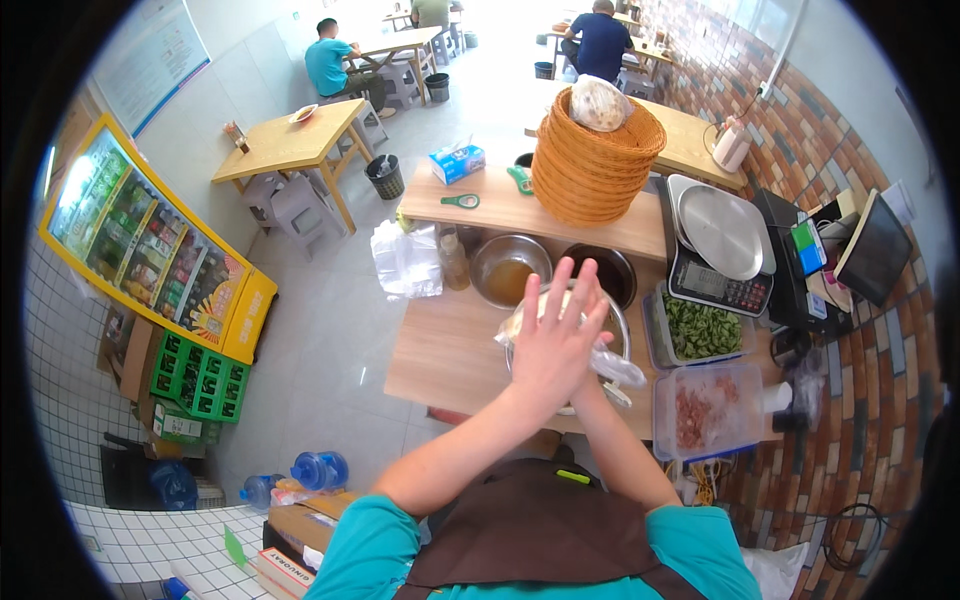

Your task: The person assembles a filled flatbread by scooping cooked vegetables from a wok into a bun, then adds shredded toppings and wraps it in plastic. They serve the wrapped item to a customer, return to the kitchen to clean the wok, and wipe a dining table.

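Observation:
My left hand [559, 337] lies flat, its fingers spread and pointing away from me. It crosses over my right hand [602, 324], of which little more than some fingertips shows. Under and beside the left hand is a pale item, apparently bread in clear plastic [512, 327]; whether the right hand grips it is hidden. A crumpled end of clear plastic bag [619, 365] sticks out on the right. Below the hands is a round metal pan [627, 330], largely covered. Beyond it stand a steel bowl of brown liquid [512, 274] and a dark pot [619, 281].
At right are tubs of sliced greens [701, 324] and reddish chopped food [705, 409], and a digital scale [720, 277]. Stacked wicker baskets [592, 169] stand on the shelf [480, 195]. Plastic bags [407, 259] hang at its left end. Seated people [330, 64] are farther off.

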The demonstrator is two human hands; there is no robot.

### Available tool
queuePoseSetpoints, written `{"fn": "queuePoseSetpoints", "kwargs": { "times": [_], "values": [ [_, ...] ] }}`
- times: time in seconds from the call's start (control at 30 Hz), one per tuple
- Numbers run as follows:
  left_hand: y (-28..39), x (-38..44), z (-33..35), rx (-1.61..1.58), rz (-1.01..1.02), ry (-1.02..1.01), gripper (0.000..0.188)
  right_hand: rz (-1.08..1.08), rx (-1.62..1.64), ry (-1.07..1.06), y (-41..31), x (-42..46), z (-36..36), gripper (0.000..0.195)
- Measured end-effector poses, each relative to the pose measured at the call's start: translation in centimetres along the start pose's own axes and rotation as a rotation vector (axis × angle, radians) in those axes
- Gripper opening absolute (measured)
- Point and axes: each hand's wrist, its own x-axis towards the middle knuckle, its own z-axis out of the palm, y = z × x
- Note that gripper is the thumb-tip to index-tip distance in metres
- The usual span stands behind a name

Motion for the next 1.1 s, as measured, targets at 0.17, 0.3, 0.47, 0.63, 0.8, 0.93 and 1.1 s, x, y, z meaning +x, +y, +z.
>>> {"fn": "queuePoseSetpoints", "kwargs": {
  "times": [0.17, 0.3, 0.47, 0.63, 0.8, 0.93, 1.1],
  "values": [
    [-0.5, -0.4, -5.4, -0.211, 0.188, -0.116, 0.050, 0.176, 0.504, -0.190, -4.2, 0.8, -2.8, 0.060],
    [-5.1, -6.4, -2.4, -1.398, -0.521, 0.061, 0.086, -0.046, 0.189, -0.378, -7.6, 0.3, -4.2, 0.061],
    [-4.3, -10.5, -0.2, -1.861, -0.609, -0.069, 0.066, 0.048, 0.139, -0.774, -8.7, 2.0, -2.8, 0.072],
    [-8.1, -8.2, -0.3, -0.820, 0.021, 0.432, 0.033, 0.228, 0.158, -0.633, -8.8, 4.4, -3.4, 0.057],
    [-5.9, -7.7, -1.4, -0.942, -0.462, 0.560, 0.040, 0.261, 0.052, -0.401, -11.1, 5.0, -4.3, 0.057],
    [-5.6, -10.7, -0.9, -2.665, -0.983, -0.520, 0.057, 0.359, 0.074, -0.791, -14.7, 4.3, -2.7, 0.064],
    [-8.7, -12.6, -1.6, -2.692, -0.598, -0.330, 0.066, -0.282, -0.388, -1.020, -17.5, 4.0, 0.5, 0.060]
  ]
}}
